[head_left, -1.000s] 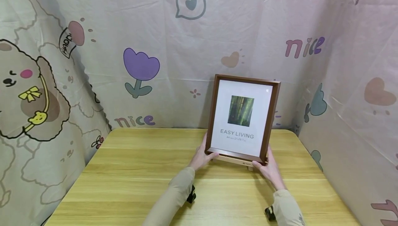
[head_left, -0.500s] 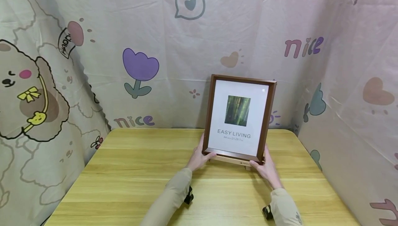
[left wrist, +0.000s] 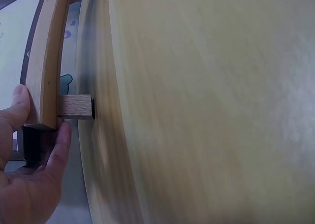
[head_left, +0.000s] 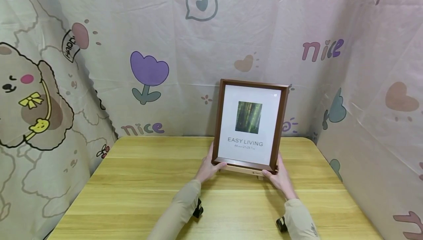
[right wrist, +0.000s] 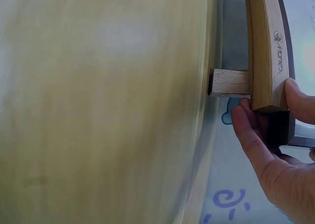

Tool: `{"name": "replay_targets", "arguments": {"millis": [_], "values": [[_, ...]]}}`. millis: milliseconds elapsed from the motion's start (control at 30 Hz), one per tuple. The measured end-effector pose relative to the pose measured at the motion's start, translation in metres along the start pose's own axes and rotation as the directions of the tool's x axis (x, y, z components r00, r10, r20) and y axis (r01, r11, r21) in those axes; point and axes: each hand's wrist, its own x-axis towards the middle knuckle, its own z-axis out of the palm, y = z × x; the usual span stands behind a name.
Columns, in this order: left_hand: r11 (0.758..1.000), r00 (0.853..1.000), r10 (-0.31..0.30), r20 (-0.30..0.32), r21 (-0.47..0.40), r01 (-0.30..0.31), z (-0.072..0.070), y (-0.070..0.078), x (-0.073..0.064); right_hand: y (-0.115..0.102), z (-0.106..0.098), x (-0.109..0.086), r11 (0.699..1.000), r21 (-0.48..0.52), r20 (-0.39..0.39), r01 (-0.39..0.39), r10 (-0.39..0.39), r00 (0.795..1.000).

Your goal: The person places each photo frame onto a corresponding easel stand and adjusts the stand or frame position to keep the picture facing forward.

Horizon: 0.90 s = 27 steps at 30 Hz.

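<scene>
A brown picture frame (head_left: 250,126) with a white mat and a small bamboo picture leans back on a light wooden tabletop easel (head_left: 242,170), near the table's far edge. My left hand (head_left: 208,168) grips the lower left corner, thumb in front at the easel's ledge and fingers behind. At the lower right corner my right hand (head_left: 281,179) holds on the same way. From the left wrist view, a stubby easel foot (left wrist: 76,107) sticks out below the ledge; the right wrist view has another foot (right wrist: 230,82). Most of the easel is hidden behind the frame.
The wood-grain table (head_left: 148,196) spreads out below and to both sides. Close behind it hangs a printed curtain (head_left: 185,49), with further cloth along the left and right. Each sleeved forearm carries a black wrist device (head_left: 198,208).
Both hands have shifted the picture frame and easel steadily a short way to the left. The grip at both lower corners stays the same.
</scene>
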Motion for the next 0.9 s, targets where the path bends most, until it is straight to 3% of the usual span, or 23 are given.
{"name": "replay_targets", "arguments": {"millis": [900], "values": [[0.999,0.998,-0.047,-0.038,-0.015,0.047,-0.018,-0.005,-0.01,-0.013,0.017,0.007,1.0,0.02,0.033,-0.001,0.001,0.999]]}}
